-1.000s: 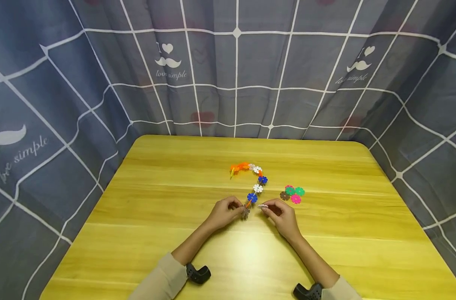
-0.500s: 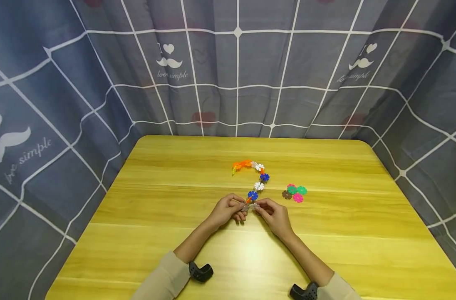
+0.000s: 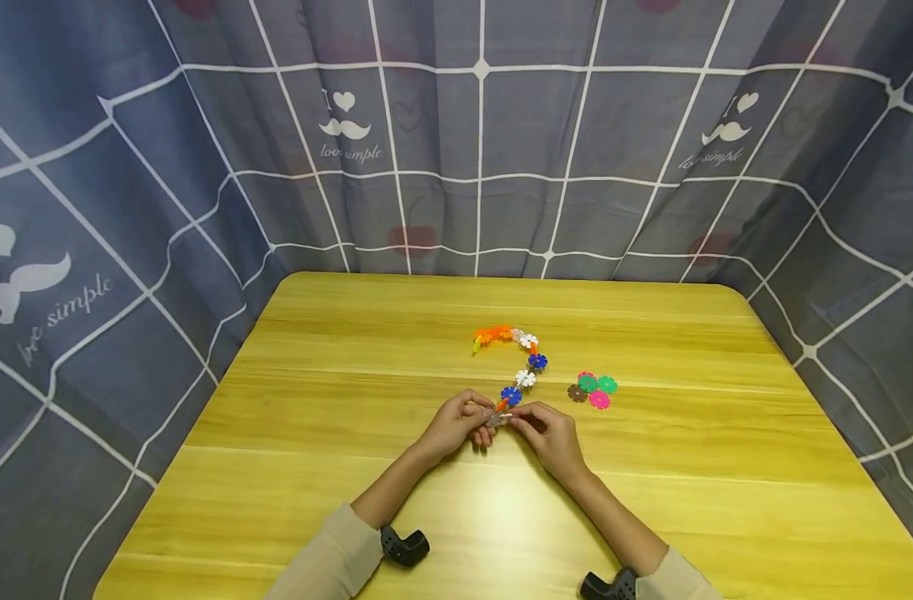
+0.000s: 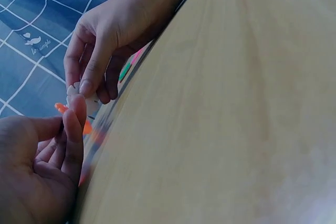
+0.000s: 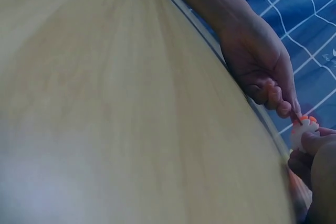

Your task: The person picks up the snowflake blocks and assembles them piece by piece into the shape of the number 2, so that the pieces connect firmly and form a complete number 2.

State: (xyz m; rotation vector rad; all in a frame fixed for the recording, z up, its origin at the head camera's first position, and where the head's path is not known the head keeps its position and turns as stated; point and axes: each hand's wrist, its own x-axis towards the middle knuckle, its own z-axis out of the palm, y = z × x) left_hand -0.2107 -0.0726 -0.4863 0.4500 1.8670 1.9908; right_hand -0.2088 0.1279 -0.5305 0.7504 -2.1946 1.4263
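A chain of notched, flower-shaped plastic discs curves over the table, with orange discs [image 3: 499, 332] at its far end and a blue disc [image 3: 511, 396] near the hands. At the chain's near end, the left hand [image 3: 452, 427] pinches a brown disc [image 3: 493, 422], partly covered by its fingers. Close on the right, the right hand [image 3: 554, 437] pinches a white disc [image 5: 295, 138] between thumb and fingers. In the head view the white disc sits edge-on against the brown one. An orange disc [image 4: 61, 108] shows behind the fingertips in the left wrist view.
Right of the chain lies a small group of loose discs: a green disc [image 3: 608, 384], a pink disc [image 3: 600, 401], a brown disc [image 3: 576, 393] and others overlapping. Grey checked curtains [image 3: 441, 208] hang behind and beside the wooden table [image 3: 314, 358].
The right hand has moved left, bringing the white disc up to the brown disc. The left hand has turned slightly, its lower fingers now showing beneath the brown disc.
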